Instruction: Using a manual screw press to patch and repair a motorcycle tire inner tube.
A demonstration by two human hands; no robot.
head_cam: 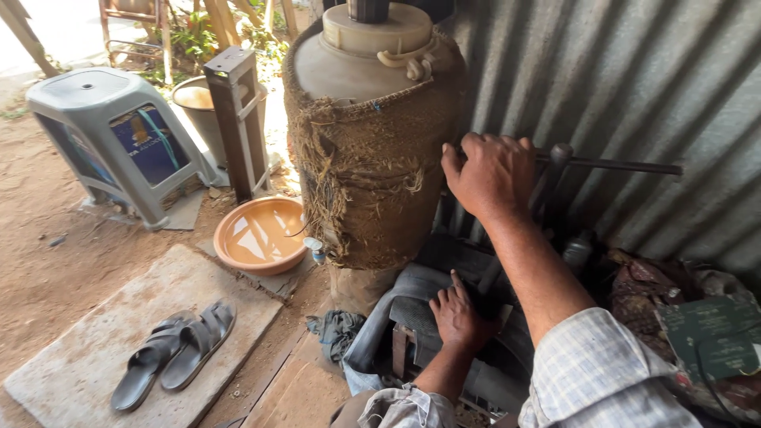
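Observation:
My right hand is closed around a dark metal crossbar handle that runs sideways in front of the corrugated wall. The bar passes through an upright metal rod. My left hand lies lower down, fingers resting on a black rubber tyre or tube clamped in a metal frame. Just left of my right hand stands a tall beige water container wrapped in coarse brown sacking, with a small tap near its base.
An orange bowl of water sits under the tap. A pair of dark sandals lies on a stone slab. A grey plastic stool, a metal stand and a bucket stand behind. Corrugated sheet wall on the right.

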